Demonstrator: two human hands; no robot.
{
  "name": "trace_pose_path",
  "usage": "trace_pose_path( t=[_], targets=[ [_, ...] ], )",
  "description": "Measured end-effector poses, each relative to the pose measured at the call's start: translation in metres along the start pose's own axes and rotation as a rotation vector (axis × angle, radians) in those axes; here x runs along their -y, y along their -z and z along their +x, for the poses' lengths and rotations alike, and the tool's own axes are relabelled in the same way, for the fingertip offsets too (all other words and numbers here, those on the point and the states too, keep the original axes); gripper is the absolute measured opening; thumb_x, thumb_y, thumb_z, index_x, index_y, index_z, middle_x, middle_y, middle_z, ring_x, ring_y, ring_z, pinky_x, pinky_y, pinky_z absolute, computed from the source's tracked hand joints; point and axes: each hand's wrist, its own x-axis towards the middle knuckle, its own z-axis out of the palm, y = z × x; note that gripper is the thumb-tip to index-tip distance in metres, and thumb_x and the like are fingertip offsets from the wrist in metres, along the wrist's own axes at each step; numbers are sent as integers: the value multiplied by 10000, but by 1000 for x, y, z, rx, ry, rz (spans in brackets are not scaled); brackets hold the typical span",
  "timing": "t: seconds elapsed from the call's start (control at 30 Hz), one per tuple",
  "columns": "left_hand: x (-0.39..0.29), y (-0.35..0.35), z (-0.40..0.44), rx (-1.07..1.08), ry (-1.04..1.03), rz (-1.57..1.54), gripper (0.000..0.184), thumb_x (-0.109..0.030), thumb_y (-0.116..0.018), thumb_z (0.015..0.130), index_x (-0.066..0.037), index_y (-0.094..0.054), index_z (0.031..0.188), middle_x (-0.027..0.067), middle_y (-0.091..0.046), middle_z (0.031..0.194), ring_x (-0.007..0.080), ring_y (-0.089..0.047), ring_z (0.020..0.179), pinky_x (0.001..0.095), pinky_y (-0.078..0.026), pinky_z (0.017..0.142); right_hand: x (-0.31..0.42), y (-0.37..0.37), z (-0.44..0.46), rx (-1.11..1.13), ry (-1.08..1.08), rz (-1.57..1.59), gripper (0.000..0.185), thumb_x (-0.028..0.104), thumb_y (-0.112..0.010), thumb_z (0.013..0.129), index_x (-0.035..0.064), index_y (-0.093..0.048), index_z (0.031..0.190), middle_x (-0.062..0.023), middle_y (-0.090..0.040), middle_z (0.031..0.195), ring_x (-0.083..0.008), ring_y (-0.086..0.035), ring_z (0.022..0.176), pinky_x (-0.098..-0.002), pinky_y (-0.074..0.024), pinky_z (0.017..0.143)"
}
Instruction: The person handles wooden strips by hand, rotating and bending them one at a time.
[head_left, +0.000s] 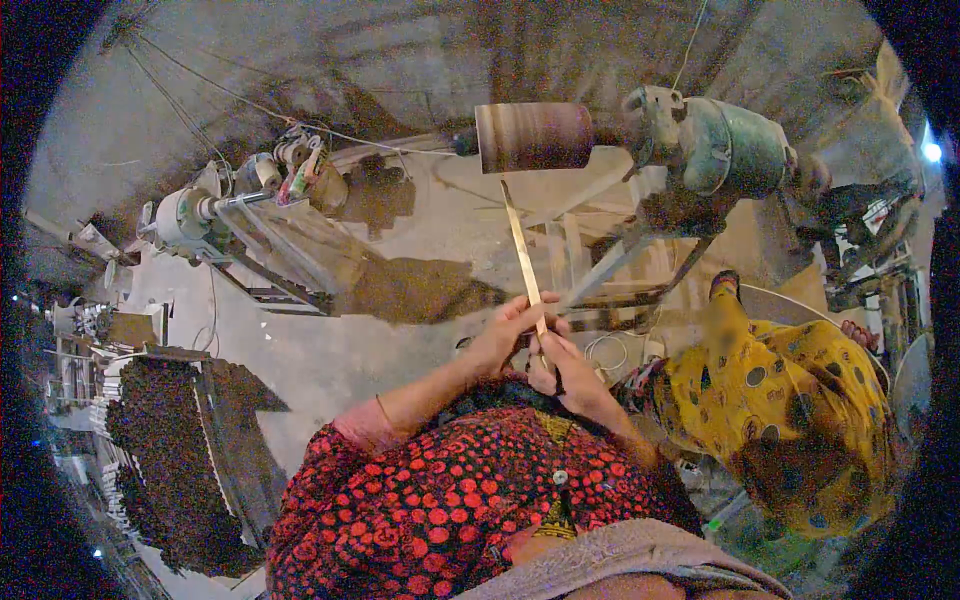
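Note:
A long, narrow, pale yellow flat strip (pixel 524 255) with a dark far tip points away from my body. I cannot tell whether it is wood or metal. My left hand (pixel 508 338) is closed around its near part, fingers wrapped about it. Just below and to the right, my right hand (pixel 568 375) grips the near end, which the fingers partly hide. The strip's tip lies close under a brown banded cylinder (pixel 535 137) on a motor shaft; whether they touch I cannot tell.
A green motor (pixel 735 145) on a metal stand carries the cylinder. To the left is a second motor (pixel 185 222) on a frame. A large stack of dark-ended strips (pixel 170 460) stands lower left. A person in patterned yellow clothing (pixel 790 410) is close by on the right.

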Motion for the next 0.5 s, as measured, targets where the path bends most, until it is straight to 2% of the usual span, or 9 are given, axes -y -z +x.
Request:
trace_pose_path(
  t=[0.1,0.2,0.23,0.33,0.5],
  targets=[
    [-7,5,12,-15,21,-71,336,-233,-509,911,-19,-493,1169,85,-625,844,138,-600,711,269,-505,671,-2,-1,17,269,65,462,254,302,-378,959,86,-511,952,21,-365,486,-113,-361,397,-232,-292,371],
    [-17,15,29,-34,-69,-5,352,-248,-515,908,-4,-498,1163,83,-620,828,138,-598,702,269,-505,660,16,-13,30,312,9,655,223,272,-366,966,103,-509,934,37,-334,463,-94,-300,372,-232,-259,392],
    [-22,15,32,8,-120,-22,331,-245,-522,906,4,-526,1124,74,-615,813,136,-597,698,260,-501,654,20,-17,35,305,25,663,212,270,-365,966,115,-503,921,41,-320,461,-86,-304,375,-230,-270,401],
    [-26,19,38,-4,-102,-12,307,-239,-535,901,2,-547,1091,70,-615,806,125,-594,697,249,-495,649,20,-13,44,356,58,636,227,294,-364,965,124,-494,891,48,-317,457,-80,-305,378,-226,-275,408],
    [-7,14,22,21,-73,53,313,-248,-566,886,-1,-559,1077,65,-619,823,111,-589,701,240,-489,648,9,-3,19,341,-16,569,227,298,-352,969,140,-475,863,57,-310,444,-80,-306,381,-225,-258,404]
  ],
)
